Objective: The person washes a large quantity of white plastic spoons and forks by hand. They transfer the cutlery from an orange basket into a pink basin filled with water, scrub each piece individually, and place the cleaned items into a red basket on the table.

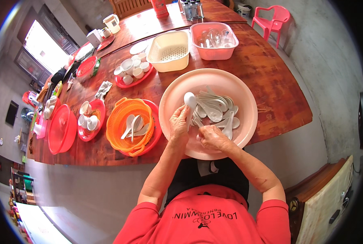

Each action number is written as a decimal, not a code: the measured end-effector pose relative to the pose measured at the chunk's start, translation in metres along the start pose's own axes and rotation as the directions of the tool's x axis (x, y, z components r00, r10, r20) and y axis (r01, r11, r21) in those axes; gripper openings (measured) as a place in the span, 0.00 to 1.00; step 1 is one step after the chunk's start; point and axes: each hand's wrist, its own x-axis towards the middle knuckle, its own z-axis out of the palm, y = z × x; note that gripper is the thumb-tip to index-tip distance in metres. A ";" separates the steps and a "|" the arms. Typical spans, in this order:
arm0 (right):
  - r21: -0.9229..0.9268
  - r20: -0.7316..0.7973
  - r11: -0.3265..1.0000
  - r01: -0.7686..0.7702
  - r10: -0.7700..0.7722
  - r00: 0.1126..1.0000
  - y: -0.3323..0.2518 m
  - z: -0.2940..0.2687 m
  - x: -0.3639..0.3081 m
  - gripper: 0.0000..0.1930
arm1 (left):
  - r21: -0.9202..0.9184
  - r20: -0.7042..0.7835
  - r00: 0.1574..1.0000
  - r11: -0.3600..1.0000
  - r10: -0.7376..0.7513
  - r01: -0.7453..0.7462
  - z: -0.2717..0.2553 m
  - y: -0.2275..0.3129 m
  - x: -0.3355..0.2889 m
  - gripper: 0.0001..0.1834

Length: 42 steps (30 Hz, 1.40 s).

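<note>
My left hand [179,123] is closed round the handle of a white soup spoon [190,99], its bowl pointing up. Just right of it, low over the basin, my right hand [213,137] has its fingers curled together; what lies in them is hidden. Both hands are over a wide pale pink basin [249,101] at the table's near edge. A heap of white soup spoons [214,113] lies inside it. To the left, an orange colander [115,124] holds several more white spoons [128,125] and rests on a red basin [156,118].
Behind the basin stand a cream draining basket [168,62] and a pink tub [214,53] of clear glasses. Red plates with white cups [137,72] sit further left, beside a red basin [62,130]. A pink chair [273,20] stands beyond the wooden table [271,81].
</note>
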 end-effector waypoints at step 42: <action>0.452 -0.427 0.884 0.116 0.100 0.899 -0.014 -0.030 0.024 0.07 | -0.119 0.414 0.820 0.870 -0.394 0.478 -0.035 -0.023 0.021 0.18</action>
